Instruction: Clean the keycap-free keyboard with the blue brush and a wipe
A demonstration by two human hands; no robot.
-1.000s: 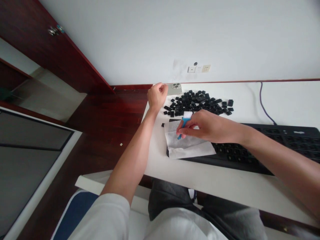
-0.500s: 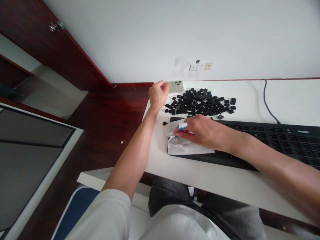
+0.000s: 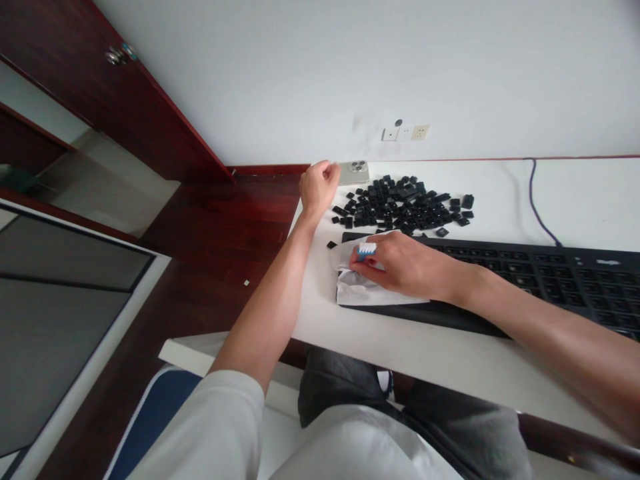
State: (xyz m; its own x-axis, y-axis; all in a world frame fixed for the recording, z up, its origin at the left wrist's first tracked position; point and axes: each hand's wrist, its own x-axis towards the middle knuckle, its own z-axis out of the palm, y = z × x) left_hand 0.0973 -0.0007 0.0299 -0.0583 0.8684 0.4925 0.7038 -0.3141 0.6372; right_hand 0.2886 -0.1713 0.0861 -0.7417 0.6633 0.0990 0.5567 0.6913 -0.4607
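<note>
My right hand (image 3: 407,265) is closed around a toothbrush (image 3: 367,250) whose blue head and white bristles stick out past the fingers. Under that hand a creased white tissue (image 3: 380,295) lies over the left end of a black keyboard (image 3: 553,273); how the fingers meet the tissue is partly hidden. My left hand (image 3: 319,189) is curled into a fist at the left edge of the desk, beside a silver phone (image 3: 354,173). Nothing shows in the fist. A heap of loose black keycaps (image 3: 400,203) lies behind the keyboard, with a single keycap (image 3: 331,245) left of the tissue.
The white desk (image 3: 595,200) meets the wall, where sockets (image 3: 420,133) are mounted. A dark cable (image 3: 537,213) runs from the keyboard to the back edge. On the left are a red-brown door (image 3: 150,100) and dark floor, with a small white piece (image 3: 247,283) lying there.
The view has shifted slightly. My right hand with the toothbrush stays over the tissue, its wrist turned a little. My left fist has not visibly moved on the desk.
</note>
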